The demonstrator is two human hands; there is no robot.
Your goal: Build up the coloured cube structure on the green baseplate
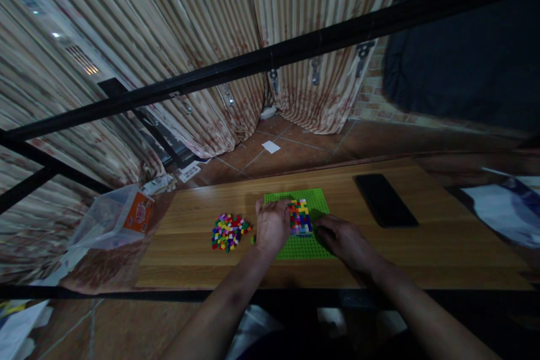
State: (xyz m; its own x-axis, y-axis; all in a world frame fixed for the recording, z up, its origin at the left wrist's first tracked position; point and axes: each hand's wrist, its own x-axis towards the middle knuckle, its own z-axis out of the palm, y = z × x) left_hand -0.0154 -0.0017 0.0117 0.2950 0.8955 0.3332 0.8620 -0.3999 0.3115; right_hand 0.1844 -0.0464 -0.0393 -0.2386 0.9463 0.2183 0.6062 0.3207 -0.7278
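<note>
A green studded baseplate [314, 201] lies on the wooden table [442, 242]. On it stands a block of small bricks in many colours [300, 217]. My left hand [272, 226] rests on the plate's left edge, fingers curled against the block's left side. My right hand [342, 238] lies on the plate's right front part, fingertips close to the block's lower right corner; its fingers are bent and I cannot see whether they hold a brick. A heap of loose coloured bricks [228, 231] lies left of my left hand.
A black phone [385, 200] lies flat to the right of the plate. A clear plastic bag with an orange label [113, 218] sits off the table's left end. Papers lie at the far right [502, 211]. Black metal bars cross above.
</note>
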